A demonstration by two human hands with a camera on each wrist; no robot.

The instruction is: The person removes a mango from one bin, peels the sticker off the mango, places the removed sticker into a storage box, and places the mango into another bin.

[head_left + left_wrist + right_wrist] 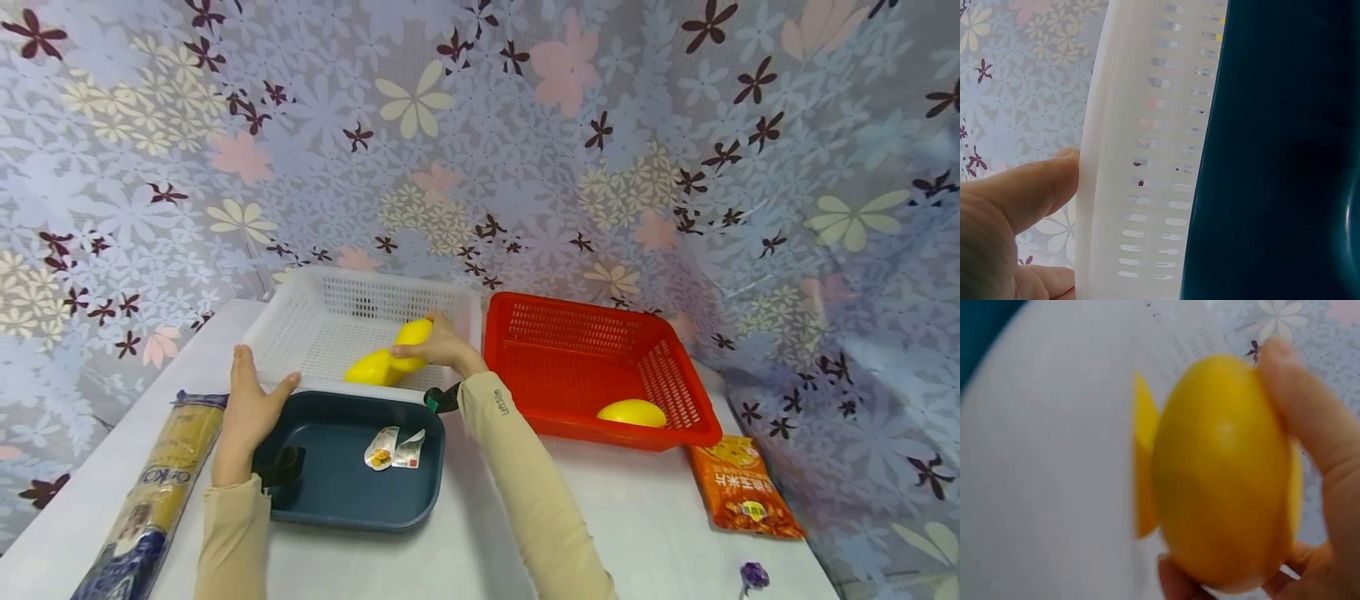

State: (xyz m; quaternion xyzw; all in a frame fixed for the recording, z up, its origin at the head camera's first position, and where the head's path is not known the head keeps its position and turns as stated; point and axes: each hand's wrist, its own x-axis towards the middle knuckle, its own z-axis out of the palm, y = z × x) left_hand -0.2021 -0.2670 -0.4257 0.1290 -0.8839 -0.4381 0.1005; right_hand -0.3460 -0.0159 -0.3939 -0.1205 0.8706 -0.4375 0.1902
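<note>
In the white basket [300, 333], my right hand [446, 346] grips a smooth yellow oval fruit [1225, 475] between thumb and fingers. A second yellow fruit [370, 367] lies in the basket, up against the gripped one; in the right wrist view it is partly hidden behind a white edge. My left hand [251, 408] is at the basket's front left corner, thumb spread from the fingers. In the left wrist view a digit [1047, 187] touches the outside of the white rim. A dark blue tray [337, 517] stands in front of the basket, close to the left hand.
A red basket [600, 433] to the right holds one yellow fruit [632, 412]. An orange snack bag [744, 487] and a purple-wrapped lollipop [754, 575] lie at the right. Left is a long spaghetti pack [161, 475]. Small printed packets [393, 450] lie in the tray.
</note>
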